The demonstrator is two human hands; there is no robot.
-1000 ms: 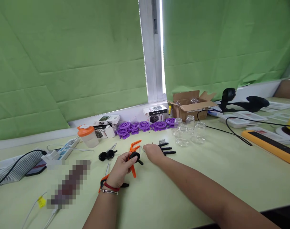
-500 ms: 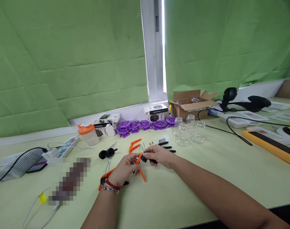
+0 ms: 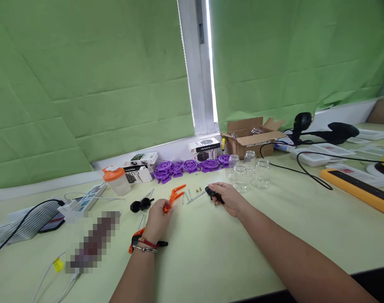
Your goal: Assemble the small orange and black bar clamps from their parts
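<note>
My left hand (image 3: 158, 218) is closed, its fingertips pinching an orange plastic part (image 3: 167, 208) low over the table, against other orange forked pieces (image 3: 178, 192). To the right, my right hand (image 3: 231, 199) grips a black plastic handle piece (image 3: 212, 193) with a thin metal rod (image 3: 196, 198) sticking out to the left. Short metal pins (image 3: 183, 198) and small brass bits (image 3: 198, 189) lie between the hands. By my left wrist rests another orange and black assembly (image 3: 135, 240), partly hidden by the wrist. A black twin-knob part (image 3: 142, 205) sits left of my left hand.
Purple plastic wheels (image 3: 190, 166) line the back, near small printed boxes (image 3: 204, 145) and a carton (image 3: 252, 141). Glass jars (image 3: 240, 176) stand at the right. An orange-lidded shaker (image 3: 116, 181), a power strip (image 3: 90, 195) and cables are at the left.
My hands have drawn apart. The right moved right with the black handle piece and rod, away from the orange part; the left moved left and slightly back with the orange part.
</note>
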